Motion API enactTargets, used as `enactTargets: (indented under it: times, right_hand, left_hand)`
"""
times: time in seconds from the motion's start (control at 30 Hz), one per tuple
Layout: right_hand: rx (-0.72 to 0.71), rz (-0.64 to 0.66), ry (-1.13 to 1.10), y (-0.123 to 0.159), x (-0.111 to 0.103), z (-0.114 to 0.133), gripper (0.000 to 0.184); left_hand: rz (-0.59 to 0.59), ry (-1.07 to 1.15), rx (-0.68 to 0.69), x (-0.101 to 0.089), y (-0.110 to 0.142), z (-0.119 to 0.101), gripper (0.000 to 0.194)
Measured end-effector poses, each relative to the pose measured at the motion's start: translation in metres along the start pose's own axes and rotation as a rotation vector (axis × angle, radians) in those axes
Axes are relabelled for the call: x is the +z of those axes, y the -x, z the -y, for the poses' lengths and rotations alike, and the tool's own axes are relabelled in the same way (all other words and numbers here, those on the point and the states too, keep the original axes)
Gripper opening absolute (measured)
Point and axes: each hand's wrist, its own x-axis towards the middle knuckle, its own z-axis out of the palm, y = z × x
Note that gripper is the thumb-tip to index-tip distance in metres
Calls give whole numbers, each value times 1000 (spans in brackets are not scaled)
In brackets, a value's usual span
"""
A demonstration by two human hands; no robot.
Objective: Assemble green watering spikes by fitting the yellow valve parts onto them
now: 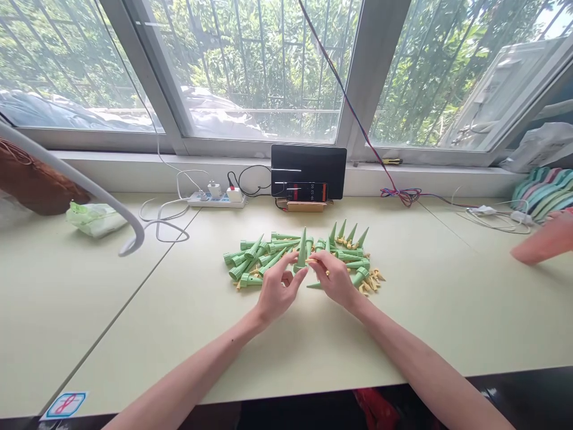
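Note:
My left hand (278, 285) grips the wide base of a green plastic spike (302, 248), which points upward. Close beside it, my right hand (333, 276) pinches a small yellow plastic piece (310, 260) against the side of the spike. Whether that piece is seated in the spike I cannot tell. Around both hands lies a heap of similar green spikes (253, 254), most on their sides. Behind the right hand several spikes (342, 230) stand upright. Small yellow pieces (370, 283) are scattered at the right end of the heap.
A tablet (308, 164) and a phone (307, 192) on a stand are behind the heap. A power strip (217, 200) with cables lies to the left, near a white curved arm (89, 179). Bundled wires (403, 196) and a red object (544, 239) are on the right.

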Motion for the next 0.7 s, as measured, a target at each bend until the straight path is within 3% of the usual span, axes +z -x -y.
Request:
enactTargets:
  times: [0.47, 0.63, 0.7]
  right_hand:
    - [17, 37, -54, 2, 3, 0, 34]
    - [38, 16, -75, 1, 2, 6, 18]
    - [42, 21, -98, 1, 3, 8, 20]
  left_hand:
    - [38, -48, 89, 2, 0, 2, 27]
    - [-23, -81, 16, 2, 0, 1, 32]
    - [-57, -83, -19, 2, -1, 1, 35]
